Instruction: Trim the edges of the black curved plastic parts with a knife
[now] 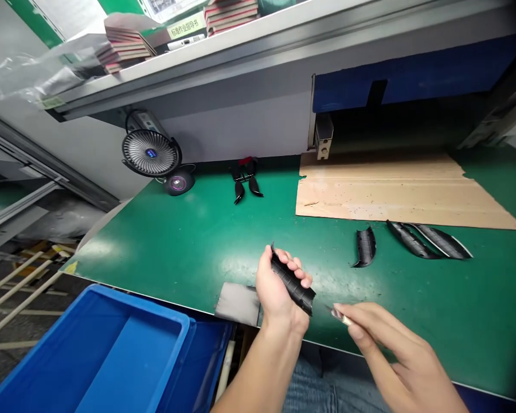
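Observation:
My left hand [279,287] is closed around a curved black plastic piece [293,282], its ribbed hollow side facing up. To the right, my right hand [387,344] pinches a small knife [340,315] with a pale handle and a thin blade. The blade tip points at the lower end of the black piece, with a small gap between them. Beyond my hands, a short curved black piece [365,246] lies on the green table [189,241]. Two longer black pieces [430,240] lie side by side farther right.
A cardboard sheet [395,192] covers the back right of the table. Pliers-like black-handled tools [246,178] and a small fan [152,153] stand at the back. A grey pad [237,304] sits at the front edge, a blue bin [98,350] lower left. A shelf [241,51] overhangs.

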The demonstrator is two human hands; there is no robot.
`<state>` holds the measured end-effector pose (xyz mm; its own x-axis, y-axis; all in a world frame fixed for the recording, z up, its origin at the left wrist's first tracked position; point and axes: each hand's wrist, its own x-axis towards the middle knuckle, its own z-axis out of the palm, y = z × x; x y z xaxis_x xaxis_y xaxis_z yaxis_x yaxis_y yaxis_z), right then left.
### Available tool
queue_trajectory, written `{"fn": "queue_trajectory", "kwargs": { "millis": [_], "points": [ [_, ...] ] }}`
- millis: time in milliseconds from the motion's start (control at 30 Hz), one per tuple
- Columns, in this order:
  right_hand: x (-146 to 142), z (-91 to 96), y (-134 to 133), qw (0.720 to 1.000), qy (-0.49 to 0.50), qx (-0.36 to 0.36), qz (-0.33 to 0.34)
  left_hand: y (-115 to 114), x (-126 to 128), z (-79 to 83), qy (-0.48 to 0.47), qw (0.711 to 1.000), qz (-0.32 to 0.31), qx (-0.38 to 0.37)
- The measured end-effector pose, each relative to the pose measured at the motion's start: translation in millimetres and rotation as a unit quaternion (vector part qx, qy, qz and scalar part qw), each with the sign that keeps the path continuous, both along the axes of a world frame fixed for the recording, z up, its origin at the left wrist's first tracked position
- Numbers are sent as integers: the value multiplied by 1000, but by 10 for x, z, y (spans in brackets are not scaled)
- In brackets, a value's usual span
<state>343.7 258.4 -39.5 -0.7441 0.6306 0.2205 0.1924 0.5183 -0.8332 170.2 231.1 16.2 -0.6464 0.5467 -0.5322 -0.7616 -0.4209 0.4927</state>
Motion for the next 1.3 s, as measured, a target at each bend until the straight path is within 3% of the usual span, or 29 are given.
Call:
{"fn": "queue_trajectory", "kwargs": {
  "millis": [267, 400, 667, 900, 1033, 1167, 1233, 1300],
  "points": [
    [-183, 67, -45, 992, -27, -117, 27, -53, 48, 40, 18, 999, -21, 32],
    [-235, 140, -27, 987, -66, -129, 66, -86, 73, 40, 38, 998, -28, 30],
    [-308, 188, -100, 993, -84, -77, 23, -132, 72, 34, 61, 997, -38, 23],
    [-296, 49, -129, 997, -70, 22, 5, -136, 92, 47, 73, 997, -21, 14],
    [-307, 40, -150, 986, -88, 137, -29, -94, 103, 78, 69, 998, -7, 3],
    [-301, 53, -261, 941, -56, 304, -137, -50, 48, 44, 20, 1000, 21, -11],
    [-284, 22, -290, 934, -13, 301, -193, -44, 14, 7, -9, 999, 33, -12],
    [-291, -20, -266, 951, 46, 196, -236, -53, 22, -21, -18, 999, 36, -5]
  ]
}}
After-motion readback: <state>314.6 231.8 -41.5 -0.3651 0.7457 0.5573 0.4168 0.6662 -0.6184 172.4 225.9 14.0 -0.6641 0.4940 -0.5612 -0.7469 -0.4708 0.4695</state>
